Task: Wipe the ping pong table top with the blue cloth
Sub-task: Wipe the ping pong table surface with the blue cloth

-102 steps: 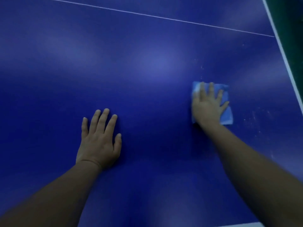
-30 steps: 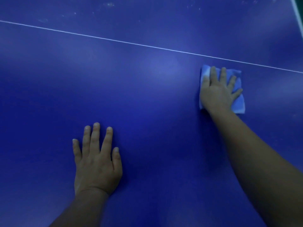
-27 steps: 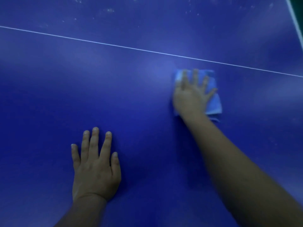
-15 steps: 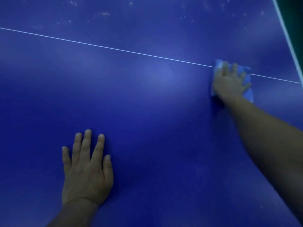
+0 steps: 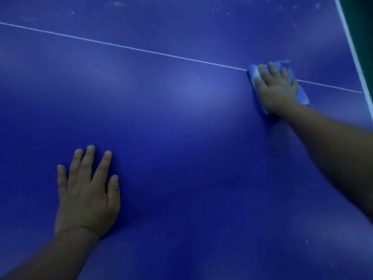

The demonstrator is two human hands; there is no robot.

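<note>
Blue cloth (image 5: 302,93) under right hand (image 5: 276,91), unlabelled.

Your blue cloth (image 5: 302,93) lies flat and crumpled on the ping pong table top (image 5: 181,122), across its white centre line (image 5: 141,49), near the right edge.
</note>
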